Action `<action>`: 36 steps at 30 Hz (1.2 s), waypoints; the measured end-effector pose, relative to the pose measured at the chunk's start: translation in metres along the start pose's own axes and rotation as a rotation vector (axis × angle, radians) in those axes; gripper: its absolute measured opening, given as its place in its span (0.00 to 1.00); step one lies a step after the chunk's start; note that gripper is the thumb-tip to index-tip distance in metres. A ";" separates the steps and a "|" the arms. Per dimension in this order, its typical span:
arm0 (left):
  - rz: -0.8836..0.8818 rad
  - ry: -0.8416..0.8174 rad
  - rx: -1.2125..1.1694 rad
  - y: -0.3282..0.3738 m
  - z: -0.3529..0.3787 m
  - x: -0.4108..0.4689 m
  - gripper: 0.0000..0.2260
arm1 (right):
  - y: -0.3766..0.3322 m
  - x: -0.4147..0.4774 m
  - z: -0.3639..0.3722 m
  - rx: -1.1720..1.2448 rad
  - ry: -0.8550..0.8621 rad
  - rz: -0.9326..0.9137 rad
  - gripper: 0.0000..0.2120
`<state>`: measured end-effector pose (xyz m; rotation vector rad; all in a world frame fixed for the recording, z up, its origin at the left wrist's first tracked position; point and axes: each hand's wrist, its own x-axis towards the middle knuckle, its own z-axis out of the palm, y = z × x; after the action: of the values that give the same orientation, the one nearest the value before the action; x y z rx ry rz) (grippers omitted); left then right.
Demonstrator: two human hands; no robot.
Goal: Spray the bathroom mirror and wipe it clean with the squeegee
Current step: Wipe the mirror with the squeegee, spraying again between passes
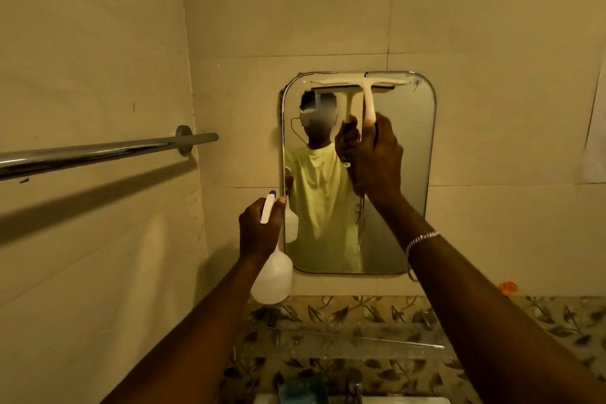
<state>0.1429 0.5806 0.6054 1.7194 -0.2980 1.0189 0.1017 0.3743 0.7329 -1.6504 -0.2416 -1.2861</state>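
A rounded rectangular mirror (403, 174) hangs on the tiled wall ahead. A white squeegee (369, 88) lies with its blade against the mirror's top edge, its handle pointing down. My right hand (377, 161) is closed around that handle, in front of the glass. My left hand (260, 226) holds a white spray bottle (273, 275) by its neck, just left of the mirror's lower left corner, nozzle upward. The glass reflects a person in a yellow shirt and looks hazy on its right half.
A chrome towel bar (108, 151) juts from the left wall at about mirror height. A clear glass shelf (377, 338) runs below the mirror over leaf-patterned tiles. An orange object (508, 287) sits on the wall at right. A tap (355, 387) shows at the bottom edge.
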 end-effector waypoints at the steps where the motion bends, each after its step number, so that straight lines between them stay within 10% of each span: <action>1: 0.014 -0.002 -0.001 0.002 0.001 0.001 0.14 | -0.003 0.012 0.002 -0.002 -0.011 0.007 0.16; 19: 0.035 -0.025 0.049 -0.005 0.020 0.013 0.11 | 0.072 -0.046 0.001 -0.065 -0.070 0.031 0.14; 36: -0.018 -0.106 0.046 -0.004 0.028 -0.021 0.11 | 0.192 -0.301 -0.052 -0.299 -0.301 0.647 0.18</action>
<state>0.1458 0.5519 0.5851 1.8181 -0.3282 0.9292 0.0702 0.3569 0.3739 -1.9543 0.3066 -0.6006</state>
